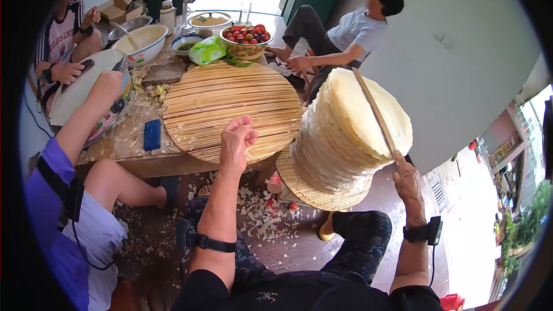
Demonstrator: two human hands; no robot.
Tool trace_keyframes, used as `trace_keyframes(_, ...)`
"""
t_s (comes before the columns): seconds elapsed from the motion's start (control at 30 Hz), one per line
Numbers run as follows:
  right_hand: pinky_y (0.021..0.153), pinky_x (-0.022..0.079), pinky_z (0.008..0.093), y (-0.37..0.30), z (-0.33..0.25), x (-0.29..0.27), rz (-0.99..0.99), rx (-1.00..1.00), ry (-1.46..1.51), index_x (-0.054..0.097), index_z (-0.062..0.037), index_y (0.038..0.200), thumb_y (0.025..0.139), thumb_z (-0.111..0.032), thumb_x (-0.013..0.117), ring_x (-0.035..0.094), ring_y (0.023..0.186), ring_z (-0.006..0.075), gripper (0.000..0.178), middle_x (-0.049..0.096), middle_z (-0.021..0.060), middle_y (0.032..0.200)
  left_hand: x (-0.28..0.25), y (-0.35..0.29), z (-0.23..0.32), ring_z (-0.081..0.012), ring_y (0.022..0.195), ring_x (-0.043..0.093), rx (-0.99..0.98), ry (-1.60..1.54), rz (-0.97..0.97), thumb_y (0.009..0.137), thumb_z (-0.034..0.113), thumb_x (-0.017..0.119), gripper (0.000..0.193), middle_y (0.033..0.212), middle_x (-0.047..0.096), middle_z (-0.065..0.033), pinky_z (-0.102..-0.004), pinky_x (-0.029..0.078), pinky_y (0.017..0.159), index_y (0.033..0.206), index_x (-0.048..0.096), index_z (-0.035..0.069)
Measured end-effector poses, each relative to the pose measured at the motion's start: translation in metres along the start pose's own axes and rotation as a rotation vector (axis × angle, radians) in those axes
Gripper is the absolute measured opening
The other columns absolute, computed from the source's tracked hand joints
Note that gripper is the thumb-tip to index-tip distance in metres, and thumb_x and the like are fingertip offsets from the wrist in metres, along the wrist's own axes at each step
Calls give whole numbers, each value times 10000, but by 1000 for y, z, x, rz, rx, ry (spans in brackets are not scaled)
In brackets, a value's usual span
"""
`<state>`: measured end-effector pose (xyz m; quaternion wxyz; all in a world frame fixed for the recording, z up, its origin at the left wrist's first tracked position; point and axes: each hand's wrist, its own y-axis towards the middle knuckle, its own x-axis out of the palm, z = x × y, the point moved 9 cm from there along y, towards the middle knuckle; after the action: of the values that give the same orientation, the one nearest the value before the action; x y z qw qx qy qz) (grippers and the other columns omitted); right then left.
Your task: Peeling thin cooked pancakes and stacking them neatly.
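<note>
At left, co-workers' hands work at a round griddle [72,103]. Next come a blue block [152,134] and a round slatted mat [230,101]. Over the mat's near edge, the left hand [239,138] curls its fingers; whether their tips meet cannot be told. Beyond sits a tomato bowl [246,50]. Rightward, a tall stack of pale sheets [345,132] stands between mat and right hand [406,183], which is wrapped around a wooden stick [373,106] lying across its top.
</note>
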<state>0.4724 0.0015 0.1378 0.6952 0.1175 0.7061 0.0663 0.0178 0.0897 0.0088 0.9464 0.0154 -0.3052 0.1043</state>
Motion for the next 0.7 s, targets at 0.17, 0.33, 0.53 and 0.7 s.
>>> trace_keyframes(0.17,760,472,489,0,6,0,25,9,-5,448,-167,1378,812,-87,559,615,840,394,582,603,220,885,4,-3,2,-127,733,618,-6,-3,-9,884,102,568,199,934,623,-20,-265,505,682,1072,605,51)
trace_keyframes(0.33,761,473,481,0,5,2,-10,17,-49,444,-171,1377,817,-93,568,614,849,382,578,596,205,873,-1,-4,-1,-126,755,612,-17,12,-1,886,110,558,204,947,611,-22,-262,498,692,1076,605,54)
trace_keyframes(0.53,777,476,475,-2,-4,-14,21,56,-104,462,-175,1361,843,-71,562,618,882,364,538,583,173,914,6,-3,6,-89,719,578,-13,14,3,878,120,572,171,895,599,14,-238,474,692,1036,620,77)
trace_keyframes(0.7,773,480,476,-1,-9,-10,19,58,-134,450,-163,1351,843,-59,554,622,886,359,529,578,172,926,1,-2,3,-87,726,578,-18,20,6,880,120,575,175,910,605,12,-239,479,696,1043,621,77)
